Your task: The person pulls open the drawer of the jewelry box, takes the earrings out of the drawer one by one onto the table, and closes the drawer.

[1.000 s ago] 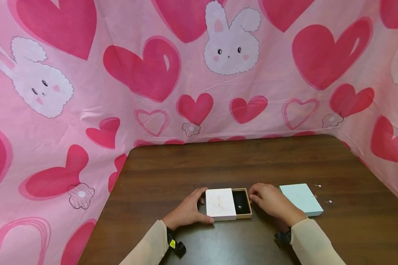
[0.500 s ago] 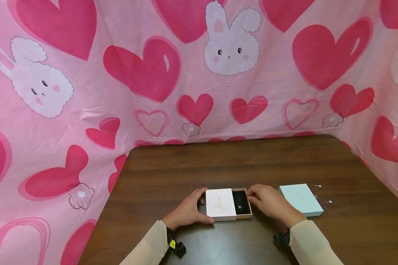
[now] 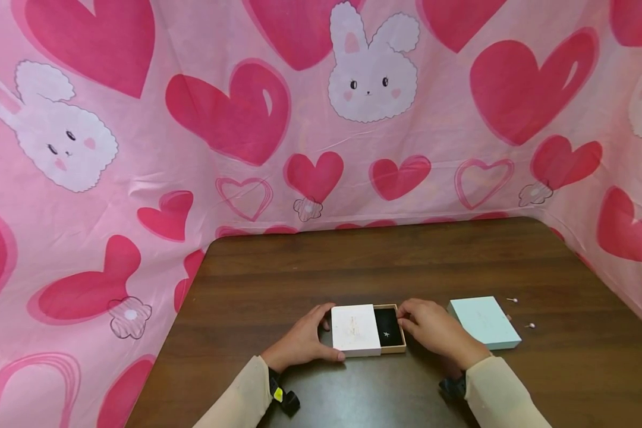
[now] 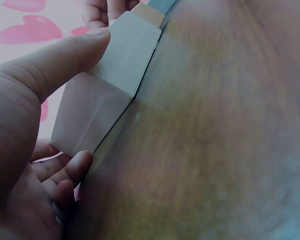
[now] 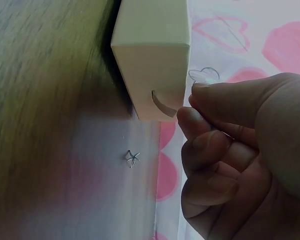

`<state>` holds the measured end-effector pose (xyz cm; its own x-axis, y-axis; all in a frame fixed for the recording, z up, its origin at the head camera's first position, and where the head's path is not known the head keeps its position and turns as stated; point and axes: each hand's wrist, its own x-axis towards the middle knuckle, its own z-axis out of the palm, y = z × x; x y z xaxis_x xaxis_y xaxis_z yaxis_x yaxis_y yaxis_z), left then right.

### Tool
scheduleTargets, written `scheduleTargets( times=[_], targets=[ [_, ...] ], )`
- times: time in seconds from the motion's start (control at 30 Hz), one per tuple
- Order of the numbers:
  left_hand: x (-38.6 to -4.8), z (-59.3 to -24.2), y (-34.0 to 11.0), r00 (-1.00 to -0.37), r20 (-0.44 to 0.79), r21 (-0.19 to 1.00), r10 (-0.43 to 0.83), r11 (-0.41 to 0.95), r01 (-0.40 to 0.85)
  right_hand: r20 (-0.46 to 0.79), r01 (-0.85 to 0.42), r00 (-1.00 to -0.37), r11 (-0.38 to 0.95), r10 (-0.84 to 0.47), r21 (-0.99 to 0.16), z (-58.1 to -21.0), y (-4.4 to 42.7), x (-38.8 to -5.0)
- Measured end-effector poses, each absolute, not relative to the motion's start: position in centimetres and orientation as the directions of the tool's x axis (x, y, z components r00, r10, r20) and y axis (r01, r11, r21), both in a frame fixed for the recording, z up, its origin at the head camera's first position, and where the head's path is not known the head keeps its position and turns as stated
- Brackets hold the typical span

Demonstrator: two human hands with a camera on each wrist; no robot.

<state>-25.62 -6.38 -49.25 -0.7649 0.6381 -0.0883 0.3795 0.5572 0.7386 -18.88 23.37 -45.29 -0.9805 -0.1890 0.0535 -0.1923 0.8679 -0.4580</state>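
A white jewelry box (image 3: 355,330) lies flat, its tan drawer (image 3: 394,349) partly pulled out to the right. On the drawer's black cushion (image 3: 387,324) sits a small star-shaped earring (image 3: 387,334). My left hand (image 3: 302,339) grips the box, thumb on the near side and fingers round the left end. Over the drawer's right edge, my right hand (image 3: 433,327) has its fingers curled, thumb and index tips close together; anything between them is hidden. A ribbon tab (image 5: 165,106) shows by its fingertips in the right wrist view, with another star earring (image 5: 132,158) on the table below.
A mint-coloured box (image 3: 487,324) lies beside my right wrist. Two pearl earrings, one farther back (image 3: 512,300) and one nearer (image 3: 531,326), lie to its right on the brown wooden table (image 3: 342,255). A pink printed cloth (image 3: 246,119) hangs behind.
My right hand has shifted slightly left, so its fingertips reach farther over the drawer's right edge. My left hand, the white box and the drawer have stayed put.
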Motion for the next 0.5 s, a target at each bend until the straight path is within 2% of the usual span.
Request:
scheduleTargets(
  times=[0.5],
  targets=[
    [-25.69,-49.33,-6.33,-0.765,-0.089,0.745,0.638,0.552,0.374,0.008,-0.144,-0.987,0.872,-0.158,-0.468,-44.79,22.6,-18.62]
  ],
)
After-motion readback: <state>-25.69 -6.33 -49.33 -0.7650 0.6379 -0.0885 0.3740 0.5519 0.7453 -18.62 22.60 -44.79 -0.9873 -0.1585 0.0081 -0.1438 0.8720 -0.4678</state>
